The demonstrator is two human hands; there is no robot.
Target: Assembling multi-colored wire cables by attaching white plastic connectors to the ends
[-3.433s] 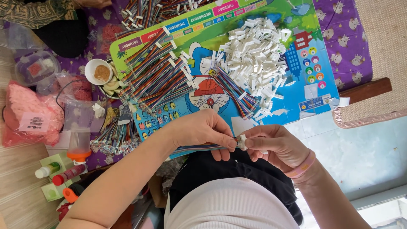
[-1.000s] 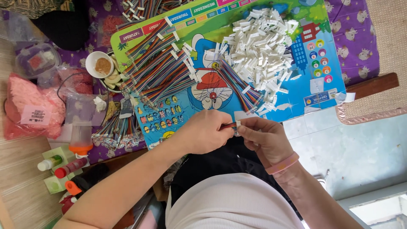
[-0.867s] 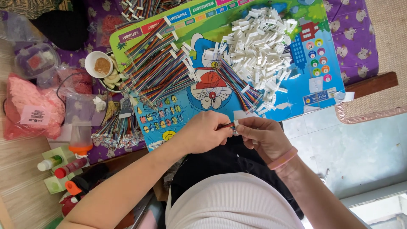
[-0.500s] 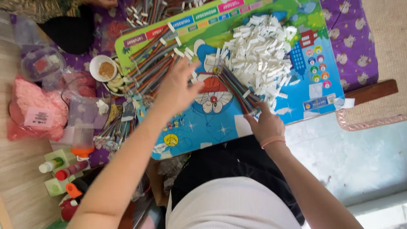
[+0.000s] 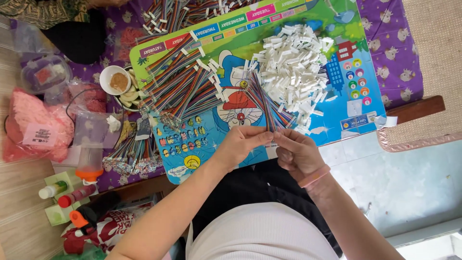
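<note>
**A:** What containers sit out past the left hand (image 5: 239,144)?

**B:** Up and to its left, a small white bowl (image 5: 115,80) with brown powder or paste inside. A second dish (image 5: 126,97) touches the bowl's lower edge and holds pale slices. Further left is a clear plastic box (image 5: 44,74) with something reddish in it; I cannot tell what. Below that lies a pink filled bag (image 5: 33,127).

**A:** And the hands themselves?

**B:** They meet at the near edge of the colourful cartoon mat (image 5: 356,103). The left hand's thumb and fingers are pinched together on the near end of a bundle of rainbow ribbon wires (image 5: 264,103). The right hand (image 5: 298,154) is curled, its fingertips closed on the same end, touching the left.

**A:** Where does the bundle run?

**B:** Straight away from both hands, across the mat. Just right of it is a heap of white connectors (image 5: 293,67); left of it, a spread of finished rainbow cables (image 5: 180,89).
</note>
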